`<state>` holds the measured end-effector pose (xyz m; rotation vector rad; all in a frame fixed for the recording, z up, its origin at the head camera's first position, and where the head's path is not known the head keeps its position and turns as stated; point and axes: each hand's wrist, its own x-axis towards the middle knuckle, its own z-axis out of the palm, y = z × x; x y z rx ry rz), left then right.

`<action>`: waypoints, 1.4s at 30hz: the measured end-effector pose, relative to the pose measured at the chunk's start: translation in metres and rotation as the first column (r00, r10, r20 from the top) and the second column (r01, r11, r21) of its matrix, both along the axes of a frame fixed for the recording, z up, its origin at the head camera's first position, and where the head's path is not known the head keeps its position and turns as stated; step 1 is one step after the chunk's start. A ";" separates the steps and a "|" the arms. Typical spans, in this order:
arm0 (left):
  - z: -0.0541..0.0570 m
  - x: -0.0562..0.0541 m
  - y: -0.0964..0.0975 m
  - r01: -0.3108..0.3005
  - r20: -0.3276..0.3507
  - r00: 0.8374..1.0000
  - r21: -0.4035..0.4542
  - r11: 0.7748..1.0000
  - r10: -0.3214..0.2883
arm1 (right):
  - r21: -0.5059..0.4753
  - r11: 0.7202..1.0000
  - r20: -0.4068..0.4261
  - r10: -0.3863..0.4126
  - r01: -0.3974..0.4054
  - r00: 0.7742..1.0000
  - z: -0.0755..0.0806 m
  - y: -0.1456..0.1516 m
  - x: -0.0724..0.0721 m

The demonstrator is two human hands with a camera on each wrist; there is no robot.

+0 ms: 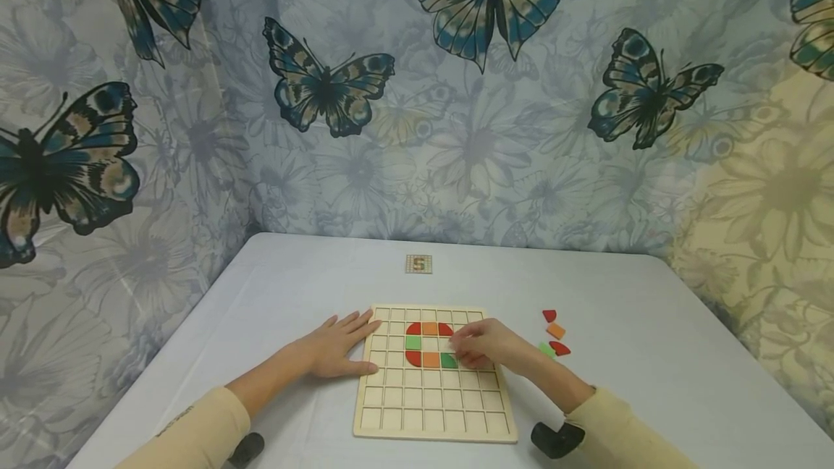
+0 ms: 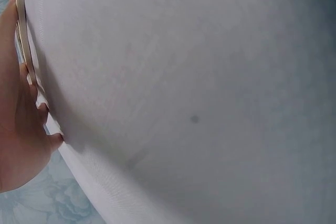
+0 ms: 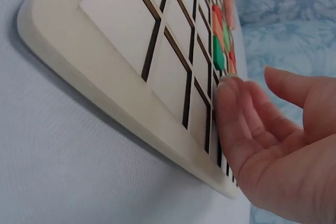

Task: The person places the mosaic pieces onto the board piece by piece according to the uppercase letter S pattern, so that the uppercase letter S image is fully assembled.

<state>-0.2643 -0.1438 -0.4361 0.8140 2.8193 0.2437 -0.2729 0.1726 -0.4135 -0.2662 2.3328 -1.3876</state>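
A pale wooden grid board (image 1: 433,420) lies flat on the table. Coloured tiles sit in its upper cells: red rounded pieces (image 1: 413,359), orange squares (image 1: 431,360), a light green square (image 1: 413,342) and a dark green tile (image 1: 448,360). With fingers spread, my left hand (image 1: 335,348) rests at the board's left edge. My right hand (image 1: 485,344) is over the board's right side, its fingertips down beside the dark green tile. In the right wrist view its thumb (image 3: 286,85) stands apart from the bent fingers, and no piece shows between them.
Loose pieces lie right of the board: a red one (image 1: 550,315), an orange square (image 1: 556,331), another red one (image 1: 559,348) and a light green one (image 1: 546,349), partly behind the right arm. A small patterned card (image 1: 419,264) lies beyond the board on the white table (image 1: 313,266).
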 end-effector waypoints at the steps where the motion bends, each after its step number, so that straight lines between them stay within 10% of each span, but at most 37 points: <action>1: 0.000 0.000 0.000 0.001 0.000 1.000 -0.001 1.000 -0.001 | -0.029 1.000 0.013 0.009 -0.009 1.000 0.000 0.002 0.000; 16: 0.002 0.000 0.001 -0.005 0.004 1.000 -0.005 1.000 0.005 | -0.366 0.928 0.123 -0.020 0.064 0.992 0.021 0.048 -0.005; 30: 0.004 0.000 0.001 0.000 0.005 1.000 0.008 1.000 0.000 | -0.463 0.872 0.117 -0.118 0.159 0.986 0.031 0.100 -0.012; 42: 0.002 0.001 0.000 0.003 -0.002 1.000 0.020 1.000 -0.003 | -0.390 0.885 0.129 -0.220 0.253 0.967 0.016 0.119 -0.015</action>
